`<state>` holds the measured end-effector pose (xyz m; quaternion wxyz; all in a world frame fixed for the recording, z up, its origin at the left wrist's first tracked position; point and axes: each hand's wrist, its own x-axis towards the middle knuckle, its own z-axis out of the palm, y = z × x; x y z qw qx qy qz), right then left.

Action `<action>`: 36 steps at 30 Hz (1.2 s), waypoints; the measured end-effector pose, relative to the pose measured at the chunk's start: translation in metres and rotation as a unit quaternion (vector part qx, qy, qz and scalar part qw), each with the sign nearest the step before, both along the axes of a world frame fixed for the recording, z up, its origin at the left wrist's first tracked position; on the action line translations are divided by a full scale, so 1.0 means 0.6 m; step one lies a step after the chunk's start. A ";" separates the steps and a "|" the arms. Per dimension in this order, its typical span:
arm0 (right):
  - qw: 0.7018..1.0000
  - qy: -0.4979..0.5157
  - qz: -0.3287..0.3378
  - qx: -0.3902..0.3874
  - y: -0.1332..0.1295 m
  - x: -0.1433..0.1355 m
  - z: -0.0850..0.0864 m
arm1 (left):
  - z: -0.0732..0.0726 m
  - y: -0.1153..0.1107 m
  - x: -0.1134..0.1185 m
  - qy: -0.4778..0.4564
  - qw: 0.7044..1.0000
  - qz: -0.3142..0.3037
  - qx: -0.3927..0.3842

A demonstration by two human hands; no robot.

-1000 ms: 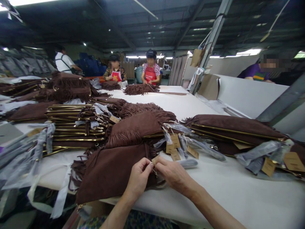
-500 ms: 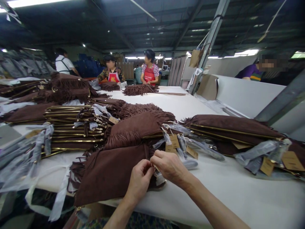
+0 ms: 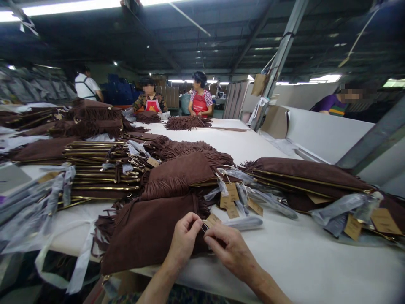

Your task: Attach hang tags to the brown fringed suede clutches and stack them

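A dark brown suede bag (image 3: 142, 236) lies flat at the front edge of the white table (image 3: 316, 253), fringe at its left side. Over its right end, my left hand (image 3: 186, 232) pinches a thin string or cord. My right hand (image 3: 229, 247) is just to the right, its thumb and fingers closed on the same thin string. Between and behind the fingertips shows a tan paper tag (image 3: 212, 220). The fine details at the fingertips are too small to make out. A plastic-wrapped strap (image 3: 243, 223) lies behind my right hand.
Behind is another fringed bag (image 3: 180, 171) with tan tags (image 3: 230, 195). Stacked zippered bags (image 3: 104, 169) stand left, more bags (image 3: 303, 173) right. Wrapped straps (image 3: 28, 215) hang at the left edge. A metal post (image 3: 278, 59) rises behind; several people work beyond the table.
My right hand has moved slightly down and right, and its fingers have turned. A tan tag now shows behind the fingertips. The view has shifted a little.
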<state>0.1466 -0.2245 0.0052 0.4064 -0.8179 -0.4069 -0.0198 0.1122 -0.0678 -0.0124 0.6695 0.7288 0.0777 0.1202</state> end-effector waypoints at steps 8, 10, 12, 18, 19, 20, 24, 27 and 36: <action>0.997 -0.016 -0.074 -0.026 0.017 -0.003 -0.015 | 0.005 0.004 -0.003 -0.022 0.999 -0.014 -0.031; 0.998 0.026 -0.057 0.003 0.016 -0.008 -0.007 | 0.007 0.006 -0.003 -0.023 0.998 -0.029 -0.059; 0.998 0.044 -0.036 0.016 0.014 -0.013 0.003 | 0.008 0.010 -0.004 -0.022 0.995 -0.037 -0.090; 0.997 -0.028 -0.039 -0.060 0.027 -0.021 0.008 | 0.004 0.021 -0.007 -0.047 0.981 -0.032 -0.188; 0.991 -0.056 -0.062 -0.103 0.032 -0.021 0.007 | 0.003 0.021 -0.007 -0.049 0.981 -0.035 -0.185; 0.980 -0.084 -0.093 -0.154 0.036 -0.022 0.005 | 0.002 0.020 -0.007 -0.048 0.983 -0.040 -0.175; 0.909 -0.141 -0.215 -0.328 0.049 -0.028 0.011 | -0.002 0.007 -0.004 -0.025 0.993 -0.061 -0.102; 0.883 -0.118 -0.232 -0.392 0.060 -0.028 0.023 | -0.004 -0.002 -0.003 -0.018 0.998 -0.059 -0.033; 0.886 -0.348 -0.129 -0.276 0.033 -0.004 -0.018 | -0.012 0.001 0.009 -0.032 0.997 0.067 0.036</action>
